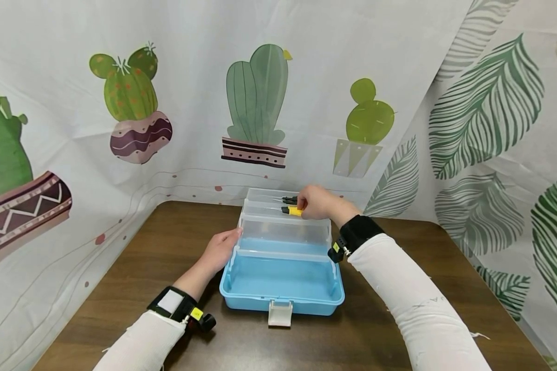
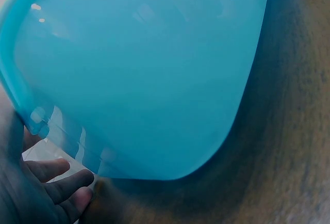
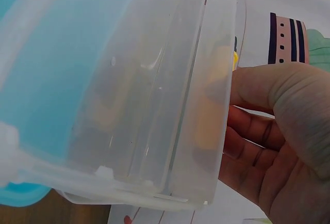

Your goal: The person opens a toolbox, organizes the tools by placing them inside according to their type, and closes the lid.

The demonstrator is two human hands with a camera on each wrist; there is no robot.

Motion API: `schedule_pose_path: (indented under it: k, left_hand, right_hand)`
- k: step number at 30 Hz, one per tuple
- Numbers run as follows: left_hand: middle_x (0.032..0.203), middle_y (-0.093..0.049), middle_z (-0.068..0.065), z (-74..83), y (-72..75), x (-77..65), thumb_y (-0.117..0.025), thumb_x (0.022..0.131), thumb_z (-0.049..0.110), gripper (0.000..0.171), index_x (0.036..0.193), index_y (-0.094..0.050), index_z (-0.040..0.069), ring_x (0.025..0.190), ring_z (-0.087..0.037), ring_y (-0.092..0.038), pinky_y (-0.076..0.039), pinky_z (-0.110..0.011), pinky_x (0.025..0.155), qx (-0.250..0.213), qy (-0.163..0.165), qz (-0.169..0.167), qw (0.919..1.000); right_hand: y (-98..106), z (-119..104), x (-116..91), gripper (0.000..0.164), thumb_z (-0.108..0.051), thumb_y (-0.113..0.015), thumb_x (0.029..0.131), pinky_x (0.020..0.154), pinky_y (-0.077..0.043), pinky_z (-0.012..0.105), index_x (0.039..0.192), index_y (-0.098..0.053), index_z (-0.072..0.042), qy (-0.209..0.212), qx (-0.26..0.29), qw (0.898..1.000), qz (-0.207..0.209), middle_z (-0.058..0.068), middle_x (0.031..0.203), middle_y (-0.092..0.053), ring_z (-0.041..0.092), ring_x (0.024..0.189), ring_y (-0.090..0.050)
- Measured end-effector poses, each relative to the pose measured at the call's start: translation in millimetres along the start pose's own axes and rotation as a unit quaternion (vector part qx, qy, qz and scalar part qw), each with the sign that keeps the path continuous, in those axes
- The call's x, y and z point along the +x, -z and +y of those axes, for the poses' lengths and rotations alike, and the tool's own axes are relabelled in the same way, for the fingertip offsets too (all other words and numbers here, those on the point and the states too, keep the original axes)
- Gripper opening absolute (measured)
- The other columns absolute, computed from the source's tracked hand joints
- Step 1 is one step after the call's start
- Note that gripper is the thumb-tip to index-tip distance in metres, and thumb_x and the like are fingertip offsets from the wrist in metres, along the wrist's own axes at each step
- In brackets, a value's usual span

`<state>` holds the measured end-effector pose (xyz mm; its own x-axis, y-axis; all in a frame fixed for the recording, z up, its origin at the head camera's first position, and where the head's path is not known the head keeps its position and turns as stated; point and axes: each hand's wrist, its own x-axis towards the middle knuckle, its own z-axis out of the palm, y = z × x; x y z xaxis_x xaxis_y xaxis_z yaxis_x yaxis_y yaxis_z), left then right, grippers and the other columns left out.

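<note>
A blue plastic toolbox [image 1: 306, 308] stands unfolded on the table, its translucent tiered trays [image 1: 285, 229] raised behind the bare blue bottom. My left hand [image 1: 219, 251] holds the left edge of the trays near the hinge; its fingers [image 2: 49, 170] show behind the box in the left wrist view. At the top trays, my right hand [image 1: 319, 202] pinches a screwdriver with a yellow and black handle [image 1: 295, 211], its thin shaft pointing left. Black-handled tools [image 1: 289, 200] with thin shafts lie in the tray just behind. Through the cloudy plastic, the right wrist view shows the yellow handle blurred.
The brown wooden table [image 1: 190, 221] carries the box near its back edge. A white cloth [image 1: 190, 103] printed with cacti hangs right behind it, and a leaf-patterned cloth [image 1: 482, 129] is on the right. A white latch [image 1: 280, 314] hangs down at the box's front.
</note>
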<state>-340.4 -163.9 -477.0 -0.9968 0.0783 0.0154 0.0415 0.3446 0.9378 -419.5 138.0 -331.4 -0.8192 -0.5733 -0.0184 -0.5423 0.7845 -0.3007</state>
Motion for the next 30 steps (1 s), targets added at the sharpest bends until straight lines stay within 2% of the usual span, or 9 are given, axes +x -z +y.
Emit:
schedule_pose_path:
  k: [7,14,30]
  left_hand:
    - [0.128,-0.072,-0.011,-0.5,-0.9,-0.7,-0.042,0.102,0.067,0.067,0.142,-0.062,0.017,0.112,-0.026,-0.070,-0.062,-0.042,0.088,-0.004,0.002,0.001,1.0000]
    - [0.130,-0.071,-0.011,-0.4,-1.7,-0.5,-0.043,0.103,0.067,0.067,0.143,-0.062,0.017,0.115,-0.027,-0.069,-0.062,-0.042,0.089,-0.003,0.001,0.004,1.0000]
    - [0.135,-0.069,-0.011,-0.1,-1.7,-0.3,-0.042,0.103,0.066,0.068,0.146,-0.059,0.016,0.121,-0.029,-0.067,-0.061,-0.045,0.092,0.000,0.003,0.003,1.0000]
  right_hand:
    - [-1.0,0.4,-0.9,0.012,-0.002,-0.073,0.082,0.077,-0.051,0.032,0.091,-0.071,-0.010,0.004,-0.003,1.000,0.003,0.007,0.097,-0.067,0.022,0.085,-0.057]
    - [-1.7,1.5,-1.0,0.013,-0.002,-0.074,0.082,0.073,-0.047,0.032,0.083,-0.065,-0.012,0.005,-0.001,1.000,0.007,0.005,0.090,-0.062,0.022,0.082,-0.055]
    - [-0.2,-0.5,-0.7,0.014,-0.002,-0.071,0.084,0.067,-0.046,0.029,0.075,-0.068,-0.014,0.003,-0.002,1.000,-0.005,0.002,0.079,-0.062,0.019,0.074,-0.055]
